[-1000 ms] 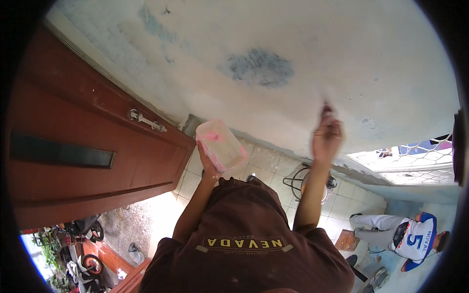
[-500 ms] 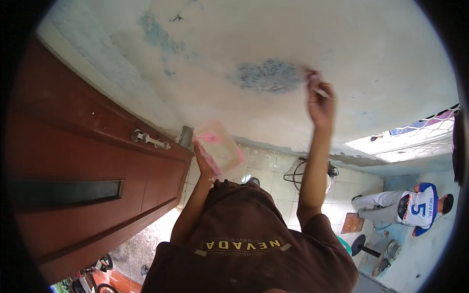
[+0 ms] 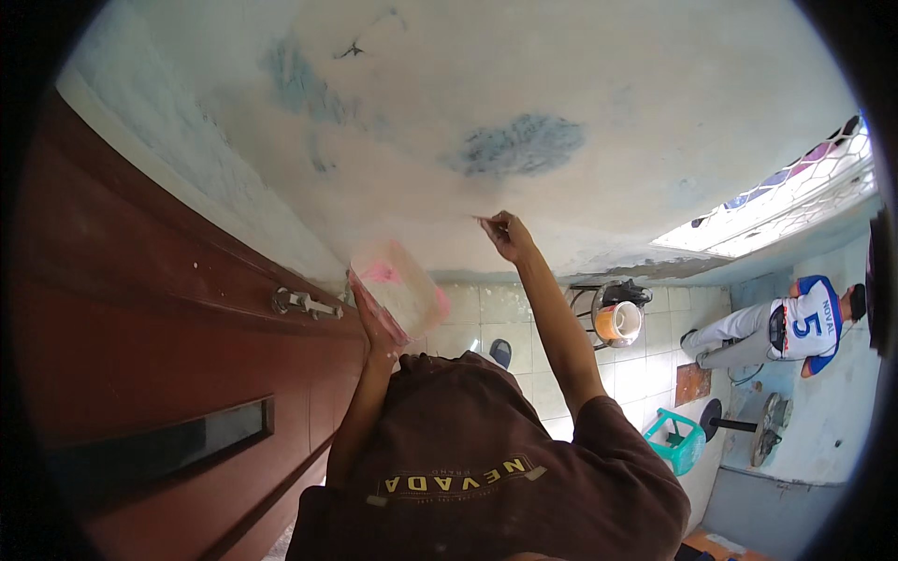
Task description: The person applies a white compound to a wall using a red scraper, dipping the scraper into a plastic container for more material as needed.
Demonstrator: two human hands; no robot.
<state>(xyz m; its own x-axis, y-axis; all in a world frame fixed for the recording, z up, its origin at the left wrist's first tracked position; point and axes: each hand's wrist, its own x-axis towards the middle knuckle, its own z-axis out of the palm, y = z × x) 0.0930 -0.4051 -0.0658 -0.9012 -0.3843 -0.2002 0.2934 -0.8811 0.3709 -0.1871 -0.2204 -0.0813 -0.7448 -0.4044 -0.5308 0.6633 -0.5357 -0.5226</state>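
Observation:
My left hand (image 3: 374,329) grips the side of a pinkish, see-through plastic tub (image 3: 423,282) with whitish and pink smears inside. My right hand (image 3: 508,236) is closed around a thin, flat tool seen nearly edge-on, which looks like a putty scraper (image 3: 483,220). It is held to the right of the tub and apart from it. Before me stands a pale plastered wall (image 3: 421,178). A dark blue-grey rough patch (image 3: 526,145) shows on it above my right hand, and a fainter bluish patch (image 3: 304,79) lies farther left.
A reddish-brown door (image 3: 187,309) with a bolt latch (image 3: 304,304) rises at left. On a stool at right is an orange-and-white bucket (image 3: 619,323). A green plastic stool (image 3: 678,439) stands lower right. Another person (image 3: 795,323) faces the right wall, near a window grille (image 3: 795,192).
My right hand has come away from beside the dark patch, moving down and left toward the tub. The view has shifted, uncovering the bucket and more of the green stool.

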